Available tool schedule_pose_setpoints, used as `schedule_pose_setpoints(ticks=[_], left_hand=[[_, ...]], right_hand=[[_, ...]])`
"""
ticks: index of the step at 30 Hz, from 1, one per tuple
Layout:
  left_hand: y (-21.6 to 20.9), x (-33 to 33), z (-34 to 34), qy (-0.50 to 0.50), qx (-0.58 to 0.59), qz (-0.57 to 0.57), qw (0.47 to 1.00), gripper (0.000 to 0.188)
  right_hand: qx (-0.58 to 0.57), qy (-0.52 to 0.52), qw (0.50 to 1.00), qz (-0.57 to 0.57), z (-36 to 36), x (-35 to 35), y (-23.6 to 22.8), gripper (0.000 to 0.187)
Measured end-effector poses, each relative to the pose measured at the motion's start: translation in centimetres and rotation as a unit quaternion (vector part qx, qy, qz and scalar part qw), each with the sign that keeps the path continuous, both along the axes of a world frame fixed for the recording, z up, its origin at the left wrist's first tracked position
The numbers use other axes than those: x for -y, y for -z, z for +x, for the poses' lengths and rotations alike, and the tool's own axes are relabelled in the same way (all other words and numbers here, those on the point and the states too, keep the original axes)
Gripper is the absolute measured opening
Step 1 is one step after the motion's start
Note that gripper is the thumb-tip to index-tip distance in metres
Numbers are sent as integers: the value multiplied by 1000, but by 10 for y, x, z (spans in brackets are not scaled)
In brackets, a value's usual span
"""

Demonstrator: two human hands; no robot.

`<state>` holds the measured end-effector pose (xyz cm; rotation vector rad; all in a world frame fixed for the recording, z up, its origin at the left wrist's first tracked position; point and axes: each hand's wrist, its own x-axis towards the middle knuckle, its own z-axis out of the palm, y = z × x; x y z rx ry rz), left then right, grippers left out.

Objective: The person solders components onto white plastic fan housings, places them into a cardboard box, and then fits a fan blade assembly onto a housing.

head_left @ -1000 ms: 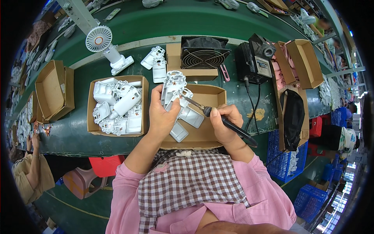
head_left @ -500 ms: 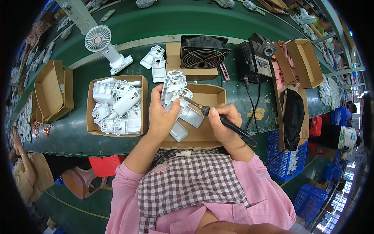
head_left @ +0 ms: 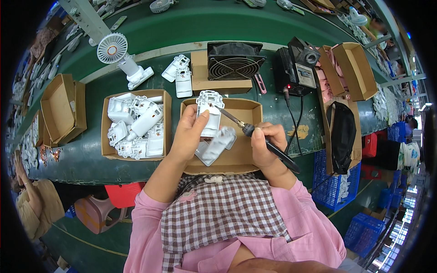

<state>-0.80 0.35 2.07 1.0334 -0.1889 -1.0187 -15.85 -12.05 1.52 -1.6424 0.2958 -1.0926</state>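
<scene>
My left hand [head_left: 189,134] grips a white plastic fan housing [head_left: 210,123] with small coppery contacts near its top, thumb across its face. My right hand [head_left: 267,142] is closed around the black handle of a soldering iron [head_left: 283,158]. The iron's tip points at the upper right of the housing; whether it touches, I cannot tell. Below my hands is an open cardboard box [head_left: 246,152]. White plastic parts [head_left: 210,154] are in or just above it, one of them blurred by motion.
A cardboard box [head_left: 168,123] of white housings stands left. Behind are a small white fan [head_left: 132,70], two loose housings [head_left: 184,84], a black box fan [head_left: 234,66] and pink tweezers [head_left: 260,84]. The black soldering station [head_left: 298,73], its cord hanging, is at right.
A second white part that overlapped the held housing has come away and is now lower, blurred, over the box. The held housing has tilted and dropped slightly. A red light shows on the station.
</scene>
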Motion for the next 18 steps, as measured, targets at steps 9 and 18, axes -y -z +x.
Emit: schedule_pose_setpoints(ticks=[9,18], left_hand=[[22,0,-6,-80,304,84,945,23],[20,-1,-7,-86,374,100,918,19]], right_hand=[[-62,32,997,-31,5,1,-1,18],[-81,23,995,-61,7,0,-8,20]])
